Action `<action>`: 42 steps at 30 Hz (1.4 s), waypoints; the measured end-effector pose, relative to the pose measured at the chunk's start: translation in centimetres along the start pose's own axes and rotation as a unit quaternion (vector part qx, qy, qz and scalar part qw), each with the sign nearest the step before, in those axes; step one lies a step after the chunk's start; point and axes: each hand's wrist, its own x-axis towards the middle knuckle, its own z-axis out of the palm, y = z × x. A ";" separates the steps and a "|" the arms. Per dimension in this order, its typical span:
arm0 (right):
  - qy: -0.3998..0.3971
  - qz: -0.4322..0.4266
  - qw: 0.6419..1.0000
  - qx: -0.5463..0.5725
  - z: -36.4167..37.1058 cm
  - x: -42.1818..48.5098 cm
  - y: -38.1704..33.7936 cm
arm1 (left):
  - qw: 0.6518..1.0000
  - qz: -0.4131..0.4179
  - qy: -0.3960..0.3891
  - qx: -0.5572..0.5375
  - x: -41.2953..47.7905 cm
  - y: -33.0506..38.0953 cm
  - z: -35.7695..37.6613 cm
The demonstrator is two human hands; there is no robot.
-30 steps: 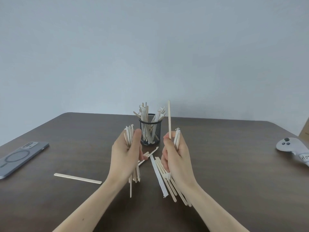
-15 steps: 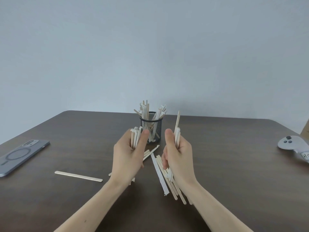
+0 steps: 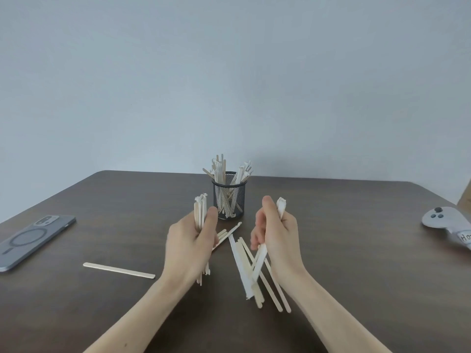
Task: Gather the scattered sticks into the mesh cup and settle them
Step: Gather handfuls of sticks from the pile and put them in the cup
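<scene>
Gripping stick bundles, both hands' fingers (image 3: 257, 240) stay curled shut near the mesh cup (image 3: 229, 197).

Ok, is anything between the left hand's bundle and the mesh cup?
Nothing visible. The left hand holds its stick bundle upright just left of and nearer than the mesh cup. Sticks already standing in the cup crowd its mouth.

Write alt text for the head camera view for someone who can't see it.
Two hands each grip an upright bundle of sticks: left hand, right hand, in front of a black mesh cup already holding sticks. More loose sticks lie on the dark table, with a phone far left.
</scene>
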 end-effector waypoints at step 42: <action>0.026 -0.123 0.916 -0.381 3.8 17.2 -4.3 | 0.996 0.073 0.041 -0.017 17.4 4.5 3.2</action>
